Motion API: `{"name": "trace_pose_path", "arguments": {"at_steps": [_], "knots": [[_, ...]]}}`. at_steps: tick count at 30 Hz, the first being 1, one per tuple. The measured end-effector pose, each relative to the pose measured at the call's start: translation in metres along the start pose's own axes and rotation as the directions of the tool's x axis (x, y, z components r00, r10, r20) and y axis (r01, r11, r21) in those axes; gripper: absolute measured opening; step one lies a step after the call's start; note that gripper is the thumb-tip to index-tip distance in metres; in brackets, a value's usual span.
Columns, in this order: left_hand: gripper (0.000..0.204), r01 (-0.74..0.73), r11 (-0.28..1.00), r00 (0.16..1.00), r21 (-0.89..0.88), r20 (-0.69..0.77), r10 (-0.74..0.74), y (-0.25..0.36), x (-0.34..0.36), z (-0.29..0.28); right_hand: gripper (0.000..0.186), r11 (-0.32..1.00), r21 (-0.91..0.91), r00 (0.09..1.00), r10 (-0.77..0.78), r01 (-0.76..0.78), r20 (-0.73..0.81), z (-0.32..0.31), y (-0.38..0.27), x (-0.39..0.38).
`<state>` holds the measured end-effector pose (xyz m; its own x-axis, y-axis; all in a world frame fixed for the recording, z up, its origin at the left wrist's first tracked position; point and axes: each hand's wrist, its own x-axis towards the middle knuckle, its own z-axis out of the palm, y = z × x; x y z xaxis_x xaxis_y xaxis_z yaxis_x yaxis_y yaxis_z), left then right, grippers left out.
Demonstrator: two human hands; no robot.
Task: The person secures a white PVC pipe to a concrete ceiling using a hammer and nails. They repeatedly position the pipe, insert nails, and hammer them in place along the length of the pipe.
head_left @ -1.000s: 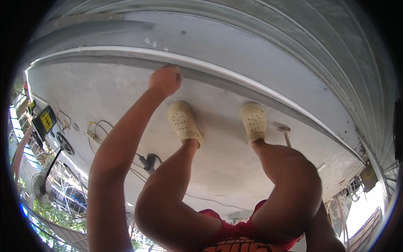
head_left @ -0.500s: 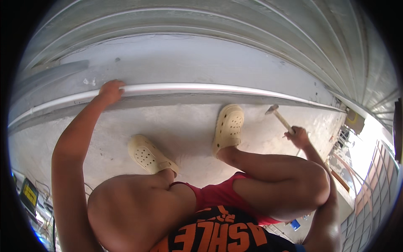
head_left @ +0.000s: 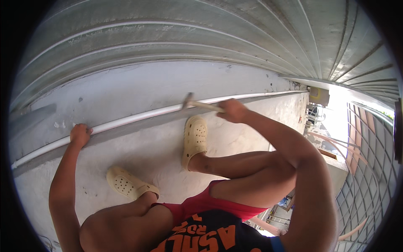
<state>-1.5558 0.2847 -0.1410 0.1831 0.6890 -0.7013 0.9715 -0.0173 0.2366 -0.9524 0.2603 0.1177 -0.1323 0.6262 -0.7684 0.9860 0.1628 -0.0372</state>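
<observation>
A long white pipe (head_left: 138, 116) runs along the foot of the grey wall, across the view from the lower left to the far right. Toward its left end, my left hand (head_left: 80, 134) is closed around the pipe. My right hand (head_left: 235, 111) grips the light-coloured handle of a hammer (head_left: 203, 105). The hammer's dark head is over the pipe's middle stretch; I cannot tell whether it touches the pipe.
My feet, in cream clogs (head_left: 197, 136), stand on the concrete floor (head_left: 252, 134) close to the pipe. Ribbed metal sheeting (head_left: 176, 33) rises above the low wall (head_left: 138, 84). A metal lattice (head_left: 369, 168) stands at the right, with a box (head_left: 319, 96) near the pipe's far end.
My right hand has swung the hammer up and leftward, from over the floor to over the pipe. My left hand still holds the pipe. The view has turned toward the right.
</observation>
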Motion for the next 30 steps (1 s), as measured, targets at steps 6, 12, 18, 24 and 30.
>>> {"name": "trace_pose_path", "arguments": {"at_steps": [6,12,18,24,30], "knots": [[0.040,-0.011,0.992,0.997,0.124,-0.072,0.020,0.020,0.013,0.009,0.027,0.938,0.274,0.969,-0.168,0.214,-0.183,0.056,-0.125,0.124],[0.031,0.079,0.995,0.992,-0.064,-0.091,-0.085,0.013,0.014,0.025,0.027,0.840,0.523,0.986,-0.085,0.148,-0.143,0.118,-0.240,0.220],[0.022,-0.330,0.939,0.933,-0.097,-0.185,0.309,-0.012,0.043,0.054,0.028,0.818,0.543,0.977,-0.105,0.190,-0.184,0.110,-0.281,0.236],[0.038,-0.459,0.861,0.878,-0.218,-0.257,0.403,0.026,0.046,0.050,0.028,0.819,0.560,0.990,-0.073,0.127,-0.118,0.100,-0.303,0.254],[0.041,-0.440,0.854,0.896,-0.276,-0.077,0.437,0.050,0.044,0.031,0.032,0.821,0.562,0.993,-0.049,0.101,-0.107,0.104,-0.309,0.266]]}}
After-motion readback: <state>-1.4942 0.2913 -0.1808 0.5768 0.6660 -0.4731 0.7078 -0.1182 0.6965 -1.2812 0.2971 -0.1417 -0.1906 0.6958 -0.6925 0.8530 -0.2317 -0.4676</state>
